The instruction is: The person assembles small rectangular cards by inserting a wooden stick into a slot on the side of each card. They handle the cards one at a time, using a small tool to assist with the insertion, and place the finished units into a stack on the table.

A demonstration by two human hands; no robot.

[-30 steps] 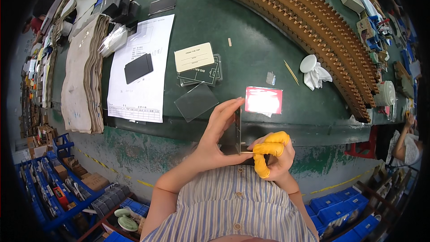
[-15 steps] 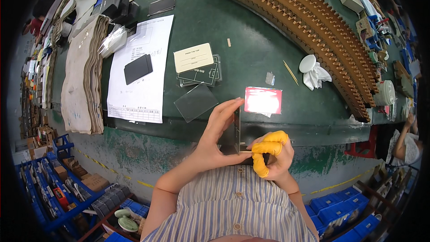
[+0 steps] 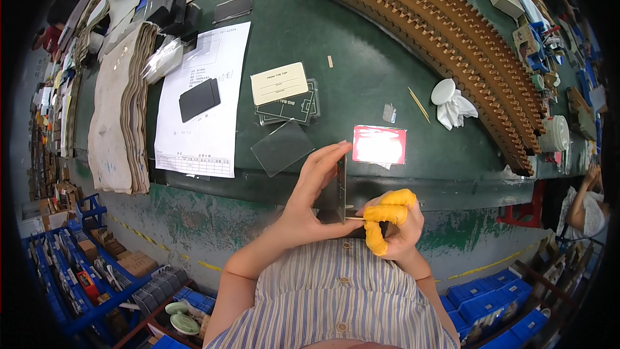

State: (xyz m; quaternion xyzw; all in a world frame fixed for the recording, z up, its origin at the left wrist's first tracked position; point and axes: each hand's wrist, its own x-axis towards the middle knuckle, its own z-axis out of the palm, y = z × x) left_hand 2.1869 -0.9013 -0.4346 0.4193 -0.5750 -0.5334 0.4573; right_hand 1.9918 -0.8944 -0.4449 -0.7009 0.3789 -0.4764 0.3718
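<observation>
Just past the table's front edge, my left hand (image 3: 309,197) grips a thin dark plate (image 3: 341,190) by its edges, thumb below and fingertips at the top. The plate stands upright, nearly edge-on to view. My right hand (image 3: 394,223), yellow covers on several fingers, pinches a thin pale wooden stick (image 3: 355,218). The stick's tip meets the plate near its lower end; whether it touches cannot be made out. On the table beyond lie a red-edged shiny card (image 3: 380,145), a clear dark sheet (image 3: 283,148) and a cream card (image 3: 278,84) on dark green cards (image 3: 298,108).
Long toothed wooden racks (image 3: 439,45) curve along the right of the green table (image 3: 361,19). Two wooden sticks (image 3: 419,105) lie near a white cloth bundle (image 3: 456,106). At left are a printed sheet (image 3: 213,103) with black cards (image 3: 200,99) and stacked brown paper (image 3: 119,116).
Hardly anything differs; my hands keep the same grip, with only a slight shift of the right hand and stick.
</observation>
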